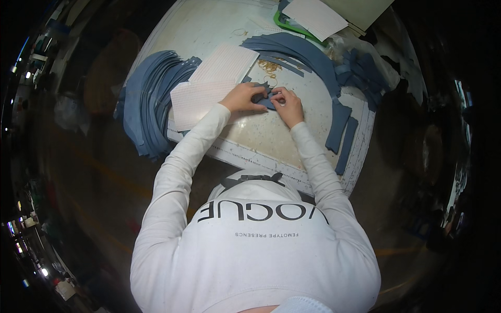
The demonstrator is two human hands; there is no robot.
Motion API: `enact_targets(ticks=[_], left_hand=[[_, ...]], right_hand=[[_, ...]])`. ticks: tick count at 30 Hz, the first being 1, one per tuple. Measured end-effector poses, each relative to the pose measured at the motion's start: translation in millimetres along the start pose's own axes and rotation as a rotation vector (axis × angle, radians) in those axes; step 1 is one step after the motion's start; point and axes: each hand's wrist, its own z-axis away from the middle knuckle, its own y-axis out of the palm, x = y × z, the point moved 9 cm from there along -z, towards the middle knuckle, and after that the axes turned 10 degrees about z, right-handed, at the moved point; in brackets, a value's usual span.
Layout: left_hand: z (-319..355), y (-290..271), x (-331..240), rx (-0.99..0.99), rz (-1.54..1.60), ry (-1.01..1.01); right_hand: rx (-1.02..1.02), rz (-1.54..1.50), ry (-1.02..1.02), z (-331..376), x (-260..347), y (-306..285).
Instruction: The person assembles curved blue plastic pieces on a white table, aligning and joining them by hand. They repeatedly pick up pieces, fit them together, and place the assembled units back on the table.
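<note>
Near the middle of the worktable, a small bundle of blue fabric pieces (267, 103) sits between my two hands. My left hand (244, 97) is closed around its left side, fingers curled over the cloth. Opposite it, my right hand (287, 106) pinches the right side with thumb and fingertips; whether a thin band is in that pinch is too small to tell. Just beyond the hands lies a loose pile of tan rubber bands (268, 65). Printed paper sheets (206, 103) lie beside my left wrist.
Fanned blue fabric pieces (148, 104) are stacked over the left edge of the white table (250, 136). A curved blue fabric stack (305, 48) and narrow strips (346, 143) lie right. Behind them are a green basket (284, 23) and a clear plastic bag (386, 65) with blue pieces.
</note>
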Motion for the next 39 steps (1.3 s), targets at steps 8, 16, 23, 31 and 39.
enact_targets(ticks=[8, 16, 23, 31, 39], left_hand=[[0.4, -2.5, 12.4, -0.018, 0.128, -0.028], [1.9, 5.2, 13.8, 0.004, -0.016, -0.109], [0.3, 5.6, 14.8, 0.004, -0.011, -0.066], [2.2, 3.2, 17.1, -0.095, 0.014, -0.065], [2.9, 8.0, 15.3, -0.083, -0.021, -0.043]], right_hand=[[-0.185, -0.123, 0.021, -9.9, -14.2, -15.4], [0.012, -0.149, -0.079, -9.3, 4.3, 2.9], [-0.059, -0.028, -0.093, -17.1, 2.5, -2.5], [-0.027, -0.23, 0.043, -11.5, -17.5, 6.9], [-0.041, -0.104, -0.03, -14.2, -8.2, 5.1]])
